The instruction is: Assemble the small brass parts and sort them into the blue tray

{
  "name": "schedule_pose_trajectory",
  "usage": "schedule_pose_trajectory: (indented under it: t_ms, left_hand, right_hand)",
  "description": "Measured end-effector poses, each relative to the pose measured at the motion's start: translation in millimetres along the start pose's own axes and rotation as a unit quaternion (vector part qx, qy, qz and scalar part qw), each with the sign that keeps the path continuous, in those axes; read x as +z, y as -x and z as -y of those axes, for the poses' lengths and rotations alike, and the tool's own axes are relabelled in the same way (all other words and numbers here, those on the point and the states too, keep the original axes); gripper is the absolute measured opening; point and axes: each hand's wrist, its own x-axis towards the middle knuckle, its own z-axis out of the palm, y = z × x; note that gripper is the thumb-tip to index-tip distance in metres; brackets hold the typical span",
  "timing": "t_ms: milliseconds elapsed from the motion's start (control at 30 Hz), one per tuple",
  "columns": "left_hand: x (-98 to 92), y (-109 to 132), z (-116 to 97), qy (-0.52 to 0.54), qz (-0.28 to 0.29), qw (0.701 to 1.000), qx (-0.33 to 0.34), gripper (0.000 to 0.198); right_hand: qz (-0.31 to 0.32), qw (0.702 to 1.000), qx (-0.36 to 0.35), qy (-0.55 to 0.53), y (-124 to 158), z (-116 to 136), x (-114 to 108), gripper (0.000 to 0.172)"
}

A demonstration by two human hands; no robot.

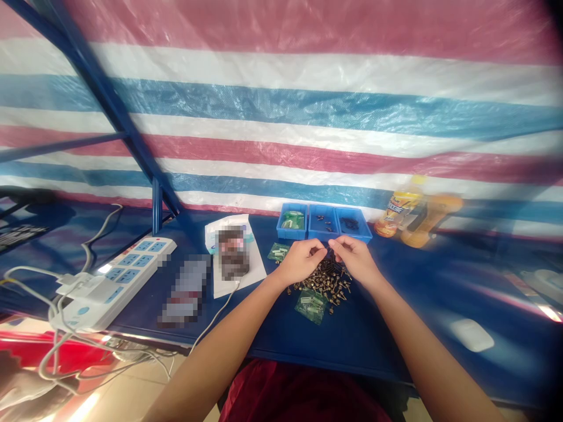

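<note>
In the head view, with twelve pointing away from the person, the left hand [304, 261] and right hand [355, 258] meet fingertip to fingertip above the desk [285, 331]. Each grip is narrow, thumb drawn close to the fingers; whether a small piece sits between them I cannot tell. The pile of small brass-coloured and dark fittings [332, 286] lies beneath and toward six o'clock of the fingertips, about equally near both hands; its pieces point every way, sharing no long axis. A green packet [311, 306] at the pile's edge lies near seven, closer to the left hand. Just beyond the fingertips, the middle blue bin [315, 226] stands at twelve, the left bin [291, 234] near ten, the right bin [364, 238] near two.
</note>
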Motion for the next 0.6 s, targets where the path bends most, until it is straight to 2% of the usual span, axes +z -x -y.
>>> schedule_pose_trajectory:
  t_ms: [167,267,600]
  left_hand:
    - [2.5,-0.4,2.0,0.001,0.02,1.0,0.012,0.027]
    - [2.9,-0.3,2.0,0.001,0.013,1.0,0.009,0.026]
    - [3.8,0.0,1.6,-0.005,-0.002,1.0,0.015,0.028]
  right_hand:
    - [-0.019,1.0,-0.002,0.0,0.7,1.3,0.3,0.038]
    - [-0.033,0.999,-0.003,-0.001,0.5,1.9,-0.7,0.039]
    - [0.014,0.999,0.005,-0.031,0.2,-2.3,4.5,0.039]
